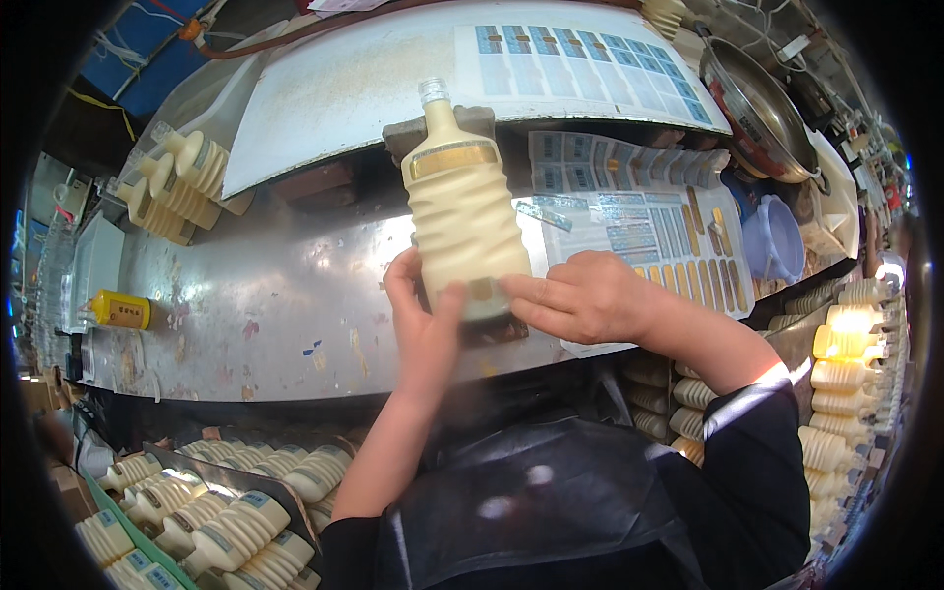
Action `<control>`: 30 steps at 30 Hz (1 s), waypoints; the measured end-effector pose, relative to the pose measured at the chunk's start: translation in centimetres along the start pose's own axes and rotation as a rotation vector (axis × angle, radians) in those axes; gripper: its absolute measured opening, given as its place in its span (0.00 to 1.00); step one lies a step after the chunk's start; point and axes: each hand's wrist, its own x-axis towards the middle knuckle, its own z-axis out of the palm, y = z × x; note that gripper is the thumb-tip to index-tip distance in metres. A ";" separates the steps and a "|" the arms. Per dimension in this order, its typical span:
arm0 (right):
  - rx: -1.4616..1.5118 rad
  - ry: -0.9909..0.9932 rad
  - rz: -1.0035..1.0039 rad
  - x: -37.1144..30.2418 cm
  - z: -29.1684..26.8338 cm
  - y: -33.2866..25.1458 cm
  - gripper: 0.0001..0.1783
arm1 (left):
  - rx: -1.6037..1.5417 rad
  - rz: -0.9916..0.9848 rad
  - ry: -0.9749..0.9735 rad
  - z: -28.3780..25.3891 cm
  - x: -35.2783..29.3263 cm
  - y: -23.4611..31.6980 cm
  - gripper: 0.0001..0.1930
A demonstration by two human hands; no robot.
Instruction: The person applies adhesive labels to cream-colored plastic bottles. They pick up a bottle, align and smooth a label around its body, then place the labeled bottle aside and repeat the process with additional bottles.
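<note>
In the head view, the cream ribbed bottle [464, 216] is over the metal worktop [256, 295], its neck pointing away past a grey-brown pad [401, 136]. The left hand [423, 324] grasps its lower left side, thumb over the front. The right hand's [585, 300] fingers meet a small patch [482, 291] near the base; whether they pinch it, I cannot tell. The step looks like applying that patch; next calls for steady holding and even pressure.
</note>
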 end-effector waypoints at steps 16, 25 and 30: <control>0.668 0.144 0.951 -2.5 2.7 -2.7 0.20 | -0.211 0.050 0.019 -0.3 -0.1 -1.2 0.26; 1.161 0.124 1.424 1.4 3.6 -3.7 0.30 | -0.008 0.078 0.010 0.3 -0.1 -1.3 0.33; 1.158 0.180 1.383 0.5 5.1 -3.8 0.28 | -0.010 0.077 0.024 0.2 -0.1 -1.6 0.35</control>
